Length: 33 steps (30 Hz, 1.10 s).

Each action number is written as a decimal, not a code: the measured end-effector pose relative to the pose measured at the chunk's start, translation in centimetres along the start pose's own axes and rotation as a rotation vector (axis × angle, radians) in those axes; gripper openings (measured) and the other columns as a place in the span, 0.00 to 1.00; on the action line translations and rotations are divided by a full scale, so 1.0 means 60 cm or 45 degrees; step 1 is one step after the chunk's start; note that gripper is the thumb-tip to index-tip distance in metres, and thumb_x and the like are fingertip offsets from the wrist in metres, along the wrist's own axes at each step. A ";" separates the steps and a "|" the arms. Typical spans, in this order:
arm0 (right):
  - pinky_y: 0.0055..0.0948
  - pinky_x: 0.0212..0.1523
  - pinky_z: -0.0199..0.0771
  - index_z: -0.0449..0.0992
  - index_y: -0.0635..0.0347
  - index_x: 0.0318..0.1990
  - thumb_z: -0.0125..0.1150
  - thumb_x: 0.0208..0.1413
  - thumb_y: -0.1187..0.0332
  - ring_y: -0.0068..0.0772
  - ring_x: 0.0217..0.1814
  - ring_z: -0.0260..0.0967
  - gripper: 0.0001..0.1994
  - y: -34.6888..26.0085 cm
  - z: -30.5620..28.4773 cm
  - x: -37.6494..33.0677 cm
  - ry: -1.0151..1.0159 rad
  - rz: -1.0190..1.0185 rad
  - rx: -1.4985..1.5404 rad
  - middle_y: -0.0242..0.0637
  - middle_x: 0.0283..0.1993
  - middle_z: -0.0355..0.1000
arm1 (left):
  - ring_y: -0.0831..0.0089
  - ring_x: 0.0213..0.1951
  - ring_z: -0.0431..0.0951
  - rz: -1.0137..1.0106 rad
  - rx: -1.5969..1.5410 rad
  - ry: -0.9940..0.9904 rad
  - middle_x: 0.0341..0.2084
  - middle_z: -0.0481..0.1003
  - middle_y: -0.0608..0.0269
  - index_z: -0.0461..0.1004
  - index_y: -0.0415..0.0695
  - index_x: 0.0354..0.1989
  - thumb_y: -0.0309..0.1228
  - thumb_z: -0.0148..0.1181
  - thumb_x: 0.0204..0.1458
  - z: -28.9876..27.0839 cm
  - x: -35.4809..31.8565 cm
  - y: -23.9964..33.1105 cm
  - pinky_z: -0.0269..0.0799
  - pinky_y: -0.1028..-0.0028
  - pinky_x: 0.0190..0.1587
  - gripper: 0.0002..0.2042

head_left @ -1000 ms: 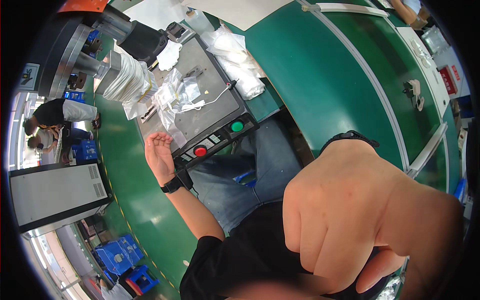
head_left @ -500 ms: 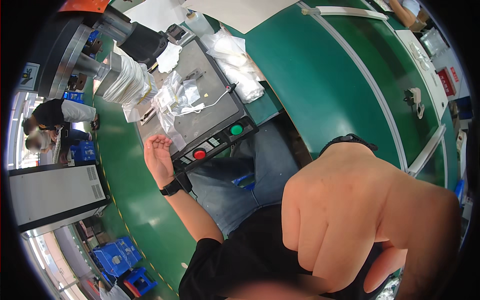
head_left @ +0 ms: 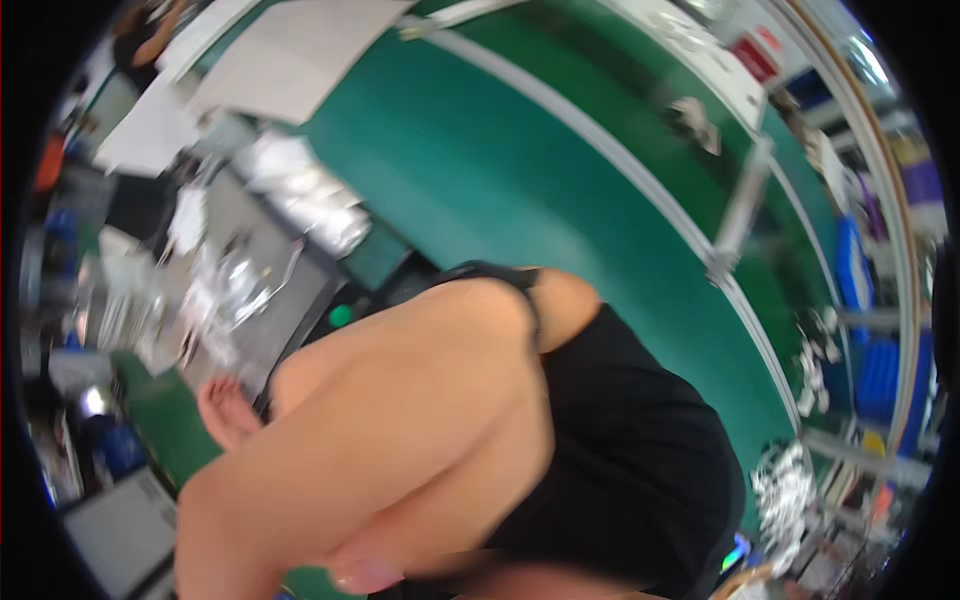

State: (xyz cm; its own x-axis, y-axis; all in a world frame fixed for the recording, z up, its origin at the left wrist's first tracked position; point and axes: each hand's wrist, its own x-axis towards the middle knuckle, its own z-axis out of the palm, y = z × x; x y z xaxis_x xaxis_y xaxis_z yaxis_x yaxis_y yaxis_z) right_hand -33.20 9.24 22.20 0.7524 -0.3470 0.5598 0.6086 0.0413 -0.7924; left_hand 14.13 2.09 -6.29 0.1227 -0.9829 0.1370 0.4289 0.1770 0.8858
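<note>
Bag work, motion-blurred view. At 9 o'clock we note a clear plastic bag [head_left: 240, 285] lying on the grey machine bed [head_left: 258, 222], with neither hand visibly on it. Progress, our judgement: no handling of the bag is under way; whether that piece is finished or has steps left, we cannot tell.

Left hand [head_left: 228, 410], 8 o'clock: loosely open, partly covered, just beside the bed; we see nothing in it, contact unclear. Right hand [head_left: 390, 395], from centre toward 7–8 o'clock: fingers bent, very near the camera. Its grip is hidden, so we cannot tell whether it holds anything. Green tabletop [head_left: 470, 180] at 12 o'clock.
</note>
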 end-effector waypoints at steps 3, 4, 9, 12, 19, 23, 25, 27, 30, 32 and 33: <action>0.31 0.25 0.72 0.69 0.72 0.54 0.53 0.58 0.72 0.31 0.27 0.75 0.18 0.003 -0.007 -0.013 0.094 -0.175 -0.176 0.41 0.25 0.75 | 0.63 0.46 0.73 -0.217 -0.207 -0.210 0.45 0.74 0.53 0.71 0.38 0.51 0.40 0.50 0.64 0.067 0.051 -0.054 0.70 0.63 0.53 0.17; 0.31 0.25 0.72 0.69 0.72 0.54 0.53 0.59 0.72 0.32 0.27 0.75 0.18 -0.002 -0.014 0.012 -0.114 -0.283 -0.278 0.41 0.26 0.75 | 0.63 0.46 0.73 -0.179 -0.215 -0.163 0.45 0.74 0.53 0.71 0.38 0.51 0.41 0.49 0.65 0.001 0.029 -0.019 0.69 0.63 0.54 0.18; 0.30 0.26 0.72 0.71 0.71 0.54 0.55 0.58 0.72 0.32 0.27 0.74 0.17 -0.006 -0.016 0.004 -0.124 -0.443 -0.494 0.41 0.28 0.76 | 0.64 0.47 0.72 -0.155 -0.118 -0.122 0.46 0.72 0.55 0.69 0.37 0.52 0.42 0.47 0.66 0.000 0.039 -0.014 0.69 0.63 0.56 0.19; 0.29 0.27 0.72 0.73 0.71 0.52 0.56 0.58 0.72 0.32 0.27 0.74 0.16 -0.006 -0.012 0.004 -0.032 -0.517 -0.540 0.41 0.29 0.76 | 0.65 0.47 0.71 -0.119 -0.031 -0.086 0.46 0.72 0.55 0.69 0.37 0.52 0.43 0.46 0.67 0.031 0.023 -0.003 0.68 0.64 0.56 0.19; 0.28 0.29 0.72 0.76 0.70 0.50 0.59 0.57 0.72 0.33 0.27 0.74 0.14 -0.011 -0.015 -0.027 0.113 -0.696 -0.703 0.41 0.31 0.77 | 0.67 0.46 0.71 -0.288 -0.047 0.004 0.43 0.71 0.56 0.68 0.37 0.50 0.43 0.44 0.68 0.095 0.015 -0.008 0.68 0.67 0.55 0.19; 0.25 0.29 0.72 0.79 0.68 0.47 0.62 0.55 0.72 0.30 0.27 0.74 0.13 -0.048 -0.006 -0.074 0.552 -0.753 -0.980 0.39 0.32 0.78 | 0.67 0.45 0.71 -0.065 0.025 -0.011 0.43 0.71 0.55 0.68 0.36 0.49 0.40 0.43 0.69 0.110 -0.004 0.012 0.68 0.68 0.54 0.17; 0.31 0.18 0.56 0.71 0.65 0.45 0.53 0.60 0.70 0.22 0.17 0.56 0.09 -0.126 0.005 -0.159 1.199 -0.738 -1.276 0.29 0.21 0.63 | 0.67 0.48 0.71 -0.074 0.002 -0.132 0.46 0.71 0.53 0.69 0.36 0.52 0.37 0.44 0.68 0.110 -0.002 0.024 0.67 0.68 0.56 0.16; 0.26 0.26 0.51 0.73 0.61 0.39 0.49 0.62 0.65 0.20 0.20 0.47 0.09 -0.229 0.014 -0.275 1.518 -0.980 -1.091 0.25 0.22 0.53 | 0.66 0.49 0.71 -0.088 -0.046 -0.193 0.48 0.72 0.52 0.69 0.36 0.53 0.36 0.45 0.68 0.115 0.001 0.004 0.66 0.67 0.56 0.16; 0.28 0.34 0.65 0.76 0.57 0.35 0.56 0.59 0.61 0.25 0.28 0.65 0.09 -0.311 -0.066 -0.523 2.533 -0.699 -1.445 0.29 0.30 0.72 | 0.66 0.48 0.72 -0.071 0.091 -0.105 0.46 0.72 0.55 0.70 0.37 0.51 0.37 0.45 0.68 0.105 -0.006 0.014 0.67 0.67 0.55 0.15; 0.42 0.49 0.72 0.79 0.65 0.45 0.52 0.61 0.52 0.44 0.43 0.75 0.23 -0.328 -0.144 -0.718 2.885 0.971 -2.190 0.46 0.44 0.79 | 0.66 0.47 0.72 -0.067 0.107 -0.038 0.44 0.73 0.57 0.71 0.38 0.50 0.36 0.45 0.68 0.114 -0.015 0.015 0.68 0.66 0.54 0.14; 0.48 0.57 0.69 0.78 0.66 0.50 0.46 0.62 0.43 0.52 0.53 0.74 0.31 -0.320 -0.134 -0.827 2.471 1.687 -2.541 0.53 0.52 0.77 | 0.67 0.46 0.73 -0.078 0.119 0.009 0.42 0.73 0.58 0.71 0.39 0.48 0.36 0.46 0.68 0.124 -0.015 0.009 0.69 0.66 0.53 0.14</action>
State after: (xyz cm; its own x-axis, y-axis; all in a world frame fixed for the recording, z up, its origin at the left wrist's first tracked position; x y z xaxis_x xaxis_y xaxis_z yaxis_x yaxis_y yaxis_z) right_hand -84.25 18.10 7.70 -0.7506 -0.5322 0.3915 -0.6308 0.7536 -0.1848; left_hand 7.57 2.70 -2.63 0.1054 -0.9913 0.0786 0.3505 0.1110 0.9300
